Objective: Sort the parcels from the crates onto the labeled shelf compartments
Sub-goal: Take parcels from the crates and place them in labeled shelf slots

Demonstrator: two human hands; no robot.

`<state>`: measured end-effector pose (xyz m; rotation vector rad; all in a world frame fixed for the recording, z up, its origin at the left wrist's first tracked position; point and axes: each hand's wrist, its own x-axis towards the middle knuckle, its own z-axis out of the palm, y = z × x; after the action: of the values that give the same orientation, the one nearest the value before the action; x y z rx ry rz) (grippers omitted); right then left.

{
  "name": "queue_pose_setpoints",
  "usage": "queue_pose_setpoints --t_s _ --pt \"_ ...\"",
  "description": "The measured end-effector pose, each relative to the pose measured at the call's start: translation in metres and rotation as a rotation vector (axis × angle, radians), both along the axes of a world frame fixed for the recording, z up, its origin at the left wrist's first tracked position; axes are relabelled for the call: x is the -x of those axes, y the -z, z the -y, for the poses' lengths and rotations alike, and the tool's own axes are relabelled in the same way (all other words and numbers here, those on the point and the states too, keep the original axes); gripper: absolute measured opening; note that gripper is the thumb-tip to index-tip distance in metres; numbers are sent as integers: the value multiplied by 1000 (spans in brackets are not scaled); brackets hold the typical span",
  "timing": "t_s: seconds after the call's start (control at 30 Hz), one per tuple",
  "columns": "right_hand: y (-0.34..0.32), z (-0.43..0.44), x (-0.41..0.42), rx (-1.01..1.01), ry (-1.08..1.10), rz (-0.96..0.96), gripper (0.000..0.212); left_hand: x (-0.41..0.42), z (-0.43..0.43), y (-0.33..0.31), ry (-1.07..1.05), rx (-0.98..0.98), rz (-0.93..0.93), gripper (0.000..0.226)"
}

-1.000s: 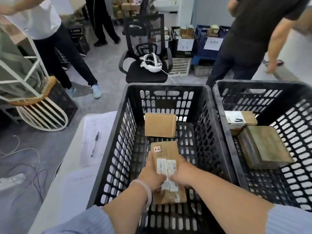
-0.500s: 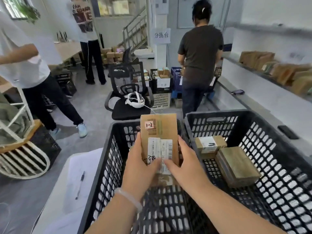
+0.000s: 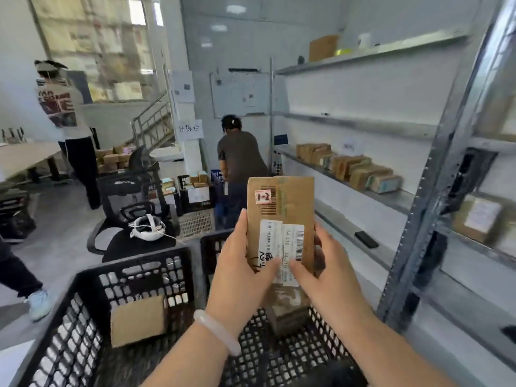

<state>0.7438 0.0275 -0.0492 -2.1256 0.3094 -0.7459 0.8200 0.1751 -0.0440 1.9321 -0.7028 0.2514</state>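
Cardboard parcel (image 3: 280, 208) upright, pinched between left hand (image 3: 240, 277) and right hand (image 3: 329, 275). Both thumbs pressed on white label (image 3: 282, 247) at front, tips nearly meeting. Left fingers (image 3: 241, 227) close together up left edge; right fingers (image 3: 321, 236) curled round right edge, tips hidden. Sticker (image 3: 262, 196) marked "1-2" above thumbs. Right crate (image 3: 208, 247) below hands. Left crate (image 3: 125, 263) left of left fingers, flat brown box (image 3: 138, 321) inside. Shelf (image 3: 396, 198) right of right fingers, row of parcels (image 3: 360, 170) on it.
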Motion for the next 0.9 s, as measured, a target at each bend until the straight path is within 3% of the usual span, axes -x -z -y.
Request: queue_pose_setpoints --t_s 0.1,0.5,0.9 --pt "-2 55 54 -10 82 9 70 42 63 -1 94 8 14 101" --pt "8 227 258 -9 502 35 77 194 288 13 497 24 -110 97" --pt "2 324 335 -96 790 3 82 255 428 8 793 21 -96 98"
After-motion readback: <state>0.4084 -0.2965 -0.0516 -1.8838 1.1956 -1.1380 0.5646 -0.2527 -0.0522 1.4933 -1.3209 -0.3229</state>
